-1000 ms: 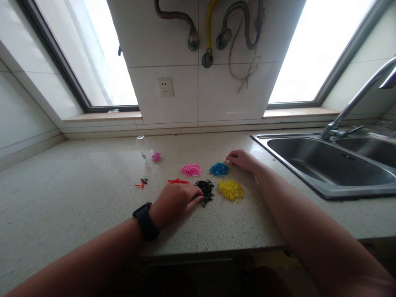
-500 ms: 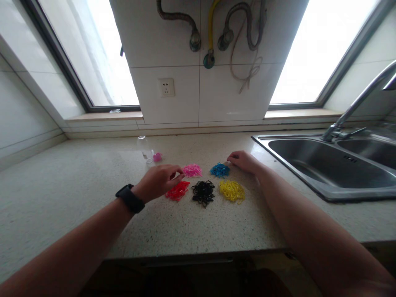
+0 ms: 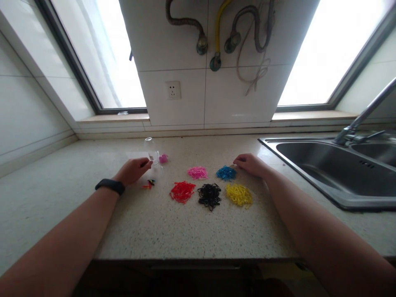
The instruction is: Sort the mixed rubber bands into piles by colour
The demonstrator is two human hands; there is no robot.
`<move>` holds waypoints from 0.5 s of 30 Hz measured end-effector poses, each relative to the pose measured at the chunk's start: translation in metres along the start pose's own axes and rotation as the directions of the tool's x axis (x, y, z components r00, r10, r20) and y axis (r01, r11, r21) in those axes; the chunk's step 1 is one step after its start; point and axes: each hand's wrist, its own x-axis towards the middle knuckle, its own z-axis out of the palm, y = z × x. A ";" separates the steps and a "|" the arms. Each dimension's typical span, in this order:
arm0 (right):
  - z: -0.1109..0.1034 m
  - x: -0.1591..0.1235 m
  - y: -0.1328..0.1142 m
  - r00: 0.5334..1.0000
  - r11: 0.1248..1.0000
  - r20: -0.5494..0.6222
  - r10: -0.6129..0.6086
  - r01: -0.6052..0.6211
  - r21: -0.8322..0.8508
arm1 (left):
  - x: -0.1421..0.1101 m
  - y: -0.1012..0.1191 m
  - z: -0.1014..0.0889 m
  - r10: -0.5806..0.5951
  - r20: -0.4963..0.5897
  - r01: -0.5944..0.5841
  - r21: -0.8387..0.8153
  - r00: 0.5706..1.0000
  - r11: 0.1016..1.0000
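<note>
My left hand [image 3: 134,170], with a dark watch band at the wrist, is closed in a pinch beside a clear plastic bottle [image 3: 151,149]; anything between its fingertips is too small to make out. A pink cap [image 3: 163,158] lies by the bottle. Just below this hand sits a small mixed cluster of coloured bands [image 3: 149,184]. My right hand [image 3: 250,164] rests with curled fingers beside a pile of blue rubber bands [image 3: 226,173]. Other piles of small rubber bands are pink [image 3: 197,173], red [image 3: 182,192], black [image 3: 209,196] and yellow [image 3: 239,194].
All of this lies on a speckled stone countertop [image 3: 148,231]. To the right is a steel sink [image 3: 312,165] with a tap [image 3: 368,111]. Behind stands a tiled wall with a socket [image 3: 173,90], hoses [image 3: 185,20] and two windows.
My left hand has moved from the black pile, past the red and pink ones, left to the bottle. The right hand stays by the blue pile. The view has shifted slightly.
</note>
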 end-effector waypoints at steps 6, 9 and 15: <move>0.001 -0.001 -0.002 0.999 0.999 -0.019 -0.041 0.041 -0.001 | 0.001 -0.024 0.014 -0.068 0.056 0.070 -0.040 0.996 0.997; 0.002 -0.004 -0.009 0.997 0.997 -0.036 -0.070 0.069 -0.022 | 0.005 -0.031 0.018 -0.069 0.057 0.069 -0.012 0.996 0.998; 0.000 -0.012 -0.048 0.983 0.991 -0.127 -0.134 0.131 -0.032 | 0.006 -0.033 0.020 -0.042 0.034 0.040 0.046 0.999 0.998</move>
